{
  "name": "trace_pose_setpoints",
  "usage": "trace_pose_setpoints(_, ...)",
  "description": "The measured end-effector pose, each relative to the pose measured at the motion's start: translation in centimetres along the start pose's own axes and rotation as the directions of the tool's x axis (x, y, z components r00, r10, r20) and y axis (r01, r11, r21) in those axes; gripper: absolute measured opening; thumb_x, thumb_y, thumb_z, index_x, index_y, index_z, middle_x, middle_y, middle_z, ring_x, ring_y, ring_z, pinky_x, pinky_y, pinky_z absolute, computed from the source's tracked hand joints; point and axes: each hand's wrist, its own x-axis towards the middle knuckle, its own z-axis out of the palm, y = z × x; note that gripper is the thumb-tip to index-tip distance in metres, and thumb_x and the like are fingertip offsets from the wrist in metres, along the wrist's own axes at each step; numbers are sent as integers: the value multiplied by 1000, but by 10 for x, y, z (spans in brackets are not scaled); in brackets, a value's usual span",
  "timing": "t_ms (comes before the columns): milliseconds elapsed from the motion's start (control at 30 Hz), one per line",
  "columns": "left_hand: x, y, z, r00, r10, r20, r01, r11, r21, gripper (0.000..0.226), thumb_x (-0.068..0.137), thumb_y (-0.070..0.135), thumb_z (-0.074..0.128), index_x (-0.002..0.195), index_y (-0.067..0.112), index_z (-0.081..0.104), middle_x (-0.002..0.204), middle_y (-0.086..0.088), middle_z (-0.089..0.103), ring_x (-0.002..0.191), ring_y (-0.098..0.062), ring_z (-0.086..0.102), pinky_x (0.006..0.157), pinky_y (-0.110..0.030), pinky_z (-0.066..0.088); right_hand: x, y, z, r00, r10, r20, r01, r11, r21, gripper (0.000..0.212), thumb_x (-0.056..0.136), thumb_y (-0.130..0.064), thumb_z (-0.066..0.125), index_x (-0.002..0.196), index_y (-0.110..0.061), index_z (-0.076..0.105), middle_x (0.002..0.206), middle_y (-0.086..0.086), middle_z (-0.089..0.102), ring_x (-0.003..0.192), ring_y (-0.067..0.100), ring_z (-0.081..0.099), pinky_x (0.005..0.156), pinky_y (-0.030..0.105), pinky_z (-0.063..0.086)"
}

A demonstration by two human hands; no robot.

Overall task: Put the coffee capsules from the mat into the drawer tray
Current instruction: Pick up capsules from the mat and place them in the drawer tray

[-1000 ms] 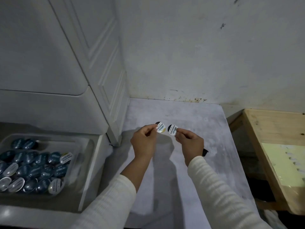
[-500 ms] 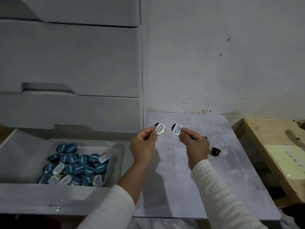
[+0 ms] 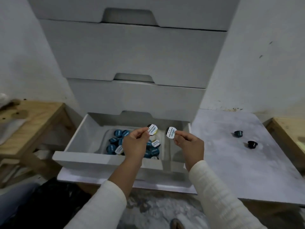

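Observation:
My left hand (image 3: 134, 144) pinches a white-lidded coffee capsule (image 3: 152, 129) by its rim, above the clear tray (image 3: 105, 138) in the open bottom drawer (image 3: 79, 156). My right hand (image 3: 189, 146) pinches a second white-lidded capsule (image 3: 171, 133) over the tray's right edge. Several blue and white capsules (image 3: 115, 144) lie in the tray, partly hidden by my left hand. Two dark capsules remain on the grey mat (image 3: 239, 162): one (image 3: 238, 133) farther back and one (image 3: 252, 144) nearer.
A white drawer unit (image 3: 132, 55) with shut upper drawers rises behind the open one. Wooden shelving stands at the left (image 3: 33, 119) and a wooden edge at the right (image 3: 288, 129). The floor below is speckled.
Both hands, each holding its capsule, have moved left from above the mat to above the open drawer. My view has swung left with them.

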Motion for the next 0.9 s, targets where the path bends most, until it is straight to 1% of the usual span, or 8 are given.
trace_pose_setpoints(133, 27, -1, -24, 996, -90, 3, 90, 996, 25, 15, 83, 6, 64, 86, 19, 69, 91, -4, 71, 84, -18, 66, 85, -33, 54, 0, 5, 31, 994, 83, 65, -82, 996, -27, 20, 80, -1, 65, 77, -20, 72, 82, 1, 74, 76, 15, 68, 70, 23, 55)
trace_pose_setpoints(300, 62, -8, -36, 990, -141, -22, 143, 987, 74, 17, 84, 3, 62, 98, 9, 70, 90, -7, 70, 84, -19, 65, 85, -34, 55, 17, 20, 67, 977, 180, 114, -178, 984, -24, 19, 80, 2, 64, 78, -16, 72, 85, 9, 72, 75, 18, 66, 67, 22, 53)
trace_pose_setpoints(467, 97, -15, -41, 978, -210, 8, 205, 963, 173, 13, 82, -1, 63, 87, 9, 70, 88, -10, 69, 70, -13, 61, 75, -26, 53, 49, 37, 91, 945, 305, 116, -304, 952, -34, 21, 77, 6, 66, 73, -14, 72, 80, 7, 72, 75, 19, 68, 66, 21, 54)
trace_pose_setpoints(600, 123, -25, -46, 970, -242, 29, 227, 941, 251, 21, 82, -2, 62, 75, 17, 68, 90, -10, 70, 74, -15, 62, 78, -27, 54, 68, 52, 104, 929, 355, 103, -346, 933, -96, 19, 73, 6, 70, 74, -13, 73, 81, 8, 73, 77, 21, 70, 68, 22, 55)
trace_pose_setpoints(700, 137, -33, -46, 961, -273, 36, 250, 919, 306, 13, 83, -1, 62, 86, 9, 70, 89, -9, 69, 78, -17, 62, 80, -27, 54, 78, 59, 112, 918, 385, 98, -371, 919, -135, 16, 74, 6, 70, 78, -9, 73, 81, 7, 73, 74, 19, 69, 62, 18, 55)
trace_pose_setpoints(767, 143, -34, -44, 954, -297, 48, 266, 905, 331, 13, 85, -1, 60, 94, 3, 68, 80, -5, 66, 73, -14, 60, 70, -17, 54, 83, 62, 116, 912, 398, 96, -381, 911, -157, 18, 74, 7, 69, 75, -10, 72, 81, 10, 72, 74, 21, 68, 67, 22, 55)
trace_pose_setpoints(833, 146, -34, -42, 948, -312, 58, 274, 898, 345, 12, 86, -1, 59, 94, 1, 67, 73, -1, 62, 65, -10, 57, 53, -7, 48, 88, 66, 120, 913, 398, 87, -378, 907, -188, 23, 74, 10, 68, 68, -12, 72, 81, 11, 71, 75, 24, 67, 75, 29, 56)
trace_pose_setpoints(900, 150, -34, -40, 944, -325, 52, 284, 885, 370, 9, 86, 1, 60, 86, 5, 68, 71, 1, 62, 64, -8, 56, 49, -7, 48, 92, 71, 122, 914, 399, 74, -375, 901, -219, 28, 72, 11, 68, 63, -15, 71, 82, 10, 71, 79, 27, 68, 83, 35, 56)
